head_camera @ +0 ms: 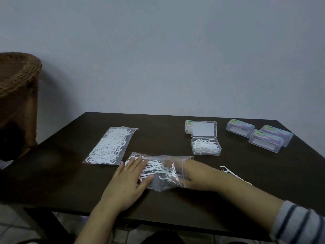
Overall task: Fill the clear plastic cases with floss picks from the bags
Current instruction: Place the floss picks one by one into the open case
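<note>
- Dark brown wood makes up the table (61, 173), and we sit at its near edge, at six o'clock; its far edge meets a plain grey-blue wall (167, 50) at twelve o'clock.
- Our left hand (127, 180) lies flat with straight fingers, pressing the left end of a clear bag (158, 185) of white floss picks at the table's centre.
- Our right hand (177, 173) is inside that bag through its open right end; we cannot tell how its fingers lie through the plastic. A striped sleeve (299, 224) shows at four o'clock.
- A second bag of picks (110, 147) lies flat at ten o'clock, just beside the first, untouched.
- An open clear case (206, 146), part filled with picks, sits at one o'clock, its lid (204, 129) raised behind it. Another closed case (188, 126) stands behind the lid.
- Three closed cases (260, 134) cluster at two o'clock, near the right edge.
- One loose floss pick (226, 170) lies at three o'clock, just behind our right forearm.
- Bare tabletop spreads at eight to nine o'clock.
- A woven wicker chair (19, 76) stands beyond the left edge at ten o'clock; pale floor tiles (14, 226) show below.
</note>
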